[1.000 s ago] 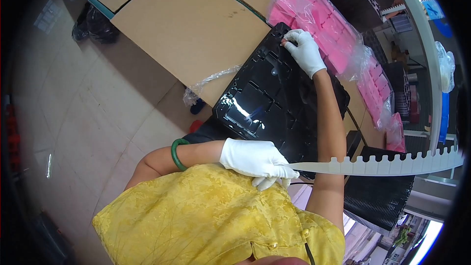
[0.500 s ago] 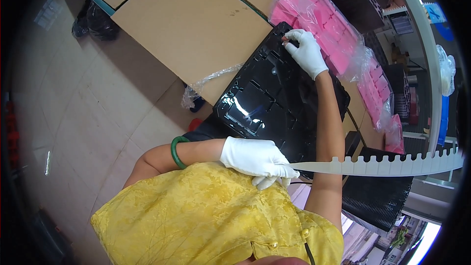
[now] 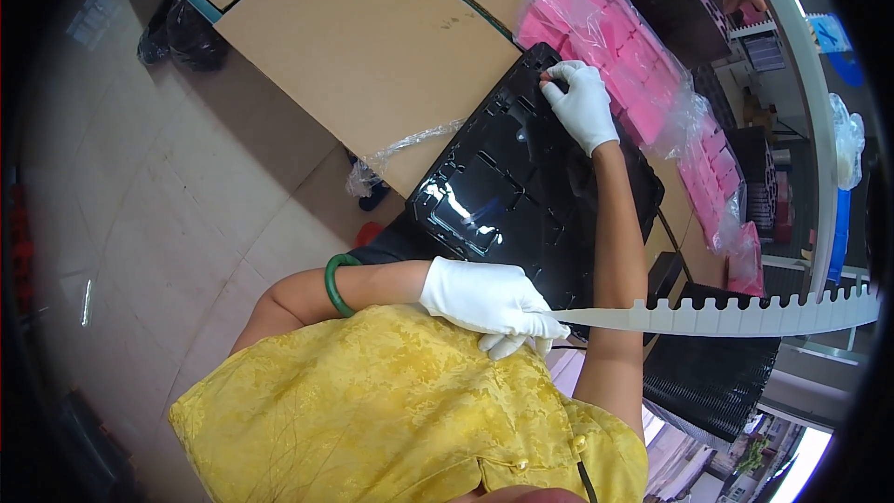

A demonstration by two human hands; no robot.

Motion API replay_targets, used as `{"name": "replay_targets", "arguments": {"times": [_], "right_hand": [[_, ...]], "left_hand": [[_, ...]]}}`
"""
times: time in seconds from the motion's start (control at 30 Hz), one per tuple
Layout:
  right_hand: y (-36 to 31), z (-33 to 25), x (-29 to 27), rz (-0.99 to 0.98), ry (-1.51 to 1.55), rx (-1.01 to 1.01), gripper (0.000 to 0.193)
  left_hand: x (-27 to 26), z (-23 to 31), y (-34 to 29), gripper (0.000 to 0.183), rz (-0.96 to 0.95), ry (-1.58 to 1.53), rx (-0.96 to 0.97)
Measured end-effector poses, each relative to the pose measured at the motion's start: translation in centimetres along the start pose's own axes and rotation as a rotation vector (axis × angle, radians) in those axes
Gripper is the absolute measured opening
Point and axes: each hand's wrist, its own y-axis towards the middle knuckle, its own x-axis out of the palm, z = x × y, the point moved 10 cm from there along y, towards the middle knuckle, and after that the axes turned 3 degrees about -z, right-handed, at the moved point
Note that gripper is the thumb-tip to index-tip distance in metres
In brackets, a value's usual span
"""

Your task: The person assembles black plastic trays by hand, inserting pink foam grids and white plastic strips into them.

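My left hand [image 3: 489, 303], in a white glove, is closed on the end of a long white toothed plastic strip [image 3: 726, 317]. The strip stretches to the right, passing over my right forearm. My right hand [image 3: 585, 110], also gloved, is at the far end of a glossy black moulded plastic tray [image 3: 494, 191]. Its thumb and bare-tipped finger are pinched together; whatever is between them is too small to make out. The tray lies at a slant in front of me, its right part covered by my right arm.
Brown cardboard [image 3: 363, 47] covers the table beyond the tray. Pink moulded pieces [image 3: 605, 37] in clear plastic wrap lie to the right. Black ridged crates [image 3: 712, 373] stand at the right. A pale curved band [image 3: 805, 84] arches at far right. Black bags [image 3: 186, 33] sit on the floor.
The view has shifted slightly. Both hands keep the same places and grips, and the tray and strip look unchanged.
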Motion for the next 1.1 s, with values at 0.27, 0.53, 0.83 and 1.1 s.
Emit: {"name": "replay_targets", "arguments": {"times": [0.27,0.53,0.83,1.1], "right_hand": [[-0.4,0.4,0.1,0.084,-0.111,0.038,0.017],[-0.3,1.5,-0.1,0.104,-0.073,0.143,0.020],[-0.2,2.3,0.3,0.142,-0.040,0.160,0.020],[-7.1,5.9,-7.1,0.345,0.354,0.330,0.022]], "left_hand": [[0.1,0.0,-0.1,0.055,-0.018,0.066,-0.019],[-0.1,-0.2,-0.1,0.055,-0.016,0.054,-0.017],[0.1,-0.3,-0.3,0.054,-0.013,0.040,-0.020],[0.4,0.4,-0.1,0.055,-0.031,0.023,-0.006]]}}
